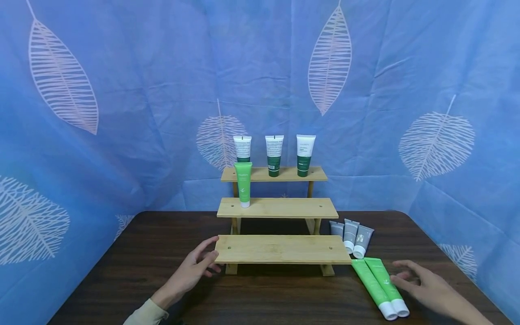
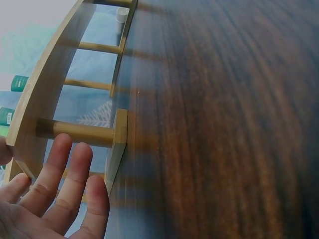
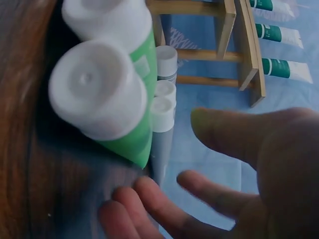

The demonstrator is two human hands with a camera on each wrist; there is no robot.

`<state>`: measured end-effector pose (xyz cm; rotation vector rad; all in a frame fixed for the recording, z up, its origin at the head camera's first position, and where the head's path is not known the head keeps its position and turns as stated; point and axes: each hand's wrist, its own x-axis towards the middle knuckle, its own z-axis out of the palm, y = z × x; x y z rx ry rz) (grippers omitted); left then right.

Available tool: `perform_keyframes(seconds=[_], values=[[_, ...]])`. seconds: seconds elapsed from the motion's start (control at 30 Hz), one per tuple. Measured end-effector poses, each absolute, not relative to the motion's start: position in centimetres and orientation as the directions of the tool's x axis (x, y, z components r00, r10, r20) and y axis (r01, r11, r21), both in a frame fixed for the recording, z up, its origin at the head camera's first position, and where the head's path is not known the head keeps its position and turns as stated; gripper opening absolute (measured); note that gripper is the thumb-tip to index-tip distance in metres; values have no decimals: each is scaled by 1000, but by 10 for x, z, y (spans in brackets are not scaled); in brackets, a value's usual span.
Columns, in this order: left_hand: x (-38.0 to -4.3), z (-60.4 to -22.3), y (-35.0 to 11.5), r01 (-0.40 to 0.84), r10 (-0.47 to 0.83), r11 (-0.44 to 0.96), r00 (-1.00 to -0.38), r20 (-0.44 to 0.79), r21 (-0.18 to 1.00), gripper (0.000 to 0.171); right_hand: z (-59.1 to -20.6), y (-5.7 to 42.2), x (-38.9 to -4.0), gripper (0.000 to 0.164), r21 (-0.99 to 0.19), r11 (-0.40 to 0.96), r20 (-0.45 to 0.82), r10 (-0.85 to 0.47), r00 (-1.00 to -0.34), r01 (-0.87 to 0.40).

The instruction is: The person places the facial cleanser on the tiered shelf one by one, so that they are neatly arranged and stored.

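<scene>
A three-step wooden display stand [image 1: 282,249] stands mid-table. My left hand [image 1: 188,272] touches the left end of its lowest board, fingers loosely extended; in the left wrist view several fingers [image 2: 67,186] spread beside a stand leg. Two green tubes with white caps [image 1: 375,284] lie side by side at the stand's right front. Just right of them hovers my right hand [image 1: 424,289], thumb and fingers apart with nothing between them. In the right wrist view the white caps [image 3: 94,89] of the green tubes are close to the fingertips. Another green tube [image 1: 243,183] stands cap-down on the middle step, at its left.
Three white-and-dark-green tubes [image 1: 306,155] stand on the top step, the left one partly hidden behind the standing green tube. Several small grey tubes [image 1: 357,237] lie behind the green pair. The dark wooden table [image 1: 260,298] meets a blue leaf-patterned cloth [image 1: 162,135] at the back.
</scene>
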<state>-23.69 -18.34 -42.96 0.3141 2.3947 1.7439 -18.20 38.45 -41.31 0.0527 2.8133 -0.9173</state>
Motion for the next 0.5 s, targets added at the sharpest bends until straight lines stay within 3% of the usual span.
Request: perform_keyframes(seconds=[0.27, 0.5], values=[[-237, -431, -184, 70, 259, 306, -966, -13, 950, 63, -422, 383, -183, 65, -636, 769, -210, -82, -974, 72], [-236, -429, -183, 77, 272, 298, -962, -8, 951, 64, -424, 373, -182, 72, -605, 789, -216, -27, -976, 112]])
